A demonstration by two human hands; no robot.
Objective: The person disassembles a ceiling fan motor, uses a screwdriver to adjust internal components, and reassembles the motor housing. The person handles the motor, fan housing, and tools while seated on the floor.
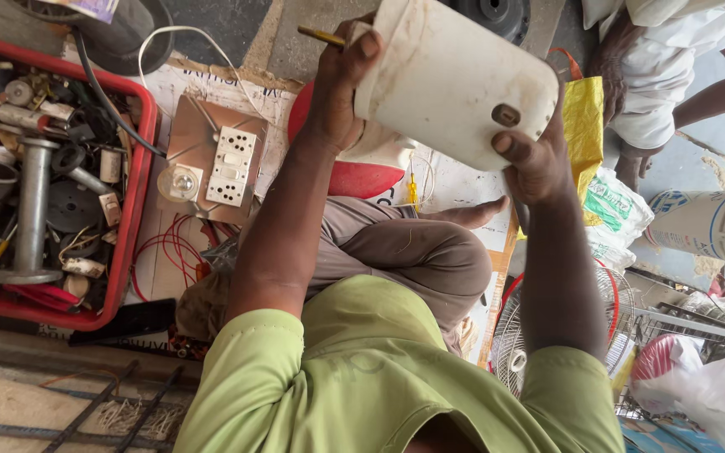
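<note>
1. Sitting cross-legged on the floor, the person holds a grimy white plastic appliance casing (pixel 455 80) up in the air in front of the chest, above a red round base (pixel 350 172).
2. The left hand (pixel 341 84) is closed around the casing's left edge and also pinches a thin yellow-handled tool (pixel 322 35) behind the thumb; the right hand (pixel 534 159) is closed on the lower right corner, thumb beside a small dark slot (pixel 506 115).
3. The casing could slip, since each hand grips only an edge and the left shares its hold with the tool.
4. The casing looks smooth, rounded, scuffed and dirt-smeared.
5. A red plastic crate of metal parts (pixel 140 168) and a switchboard panel (pixel 216 159) lie well to the left.
</note>
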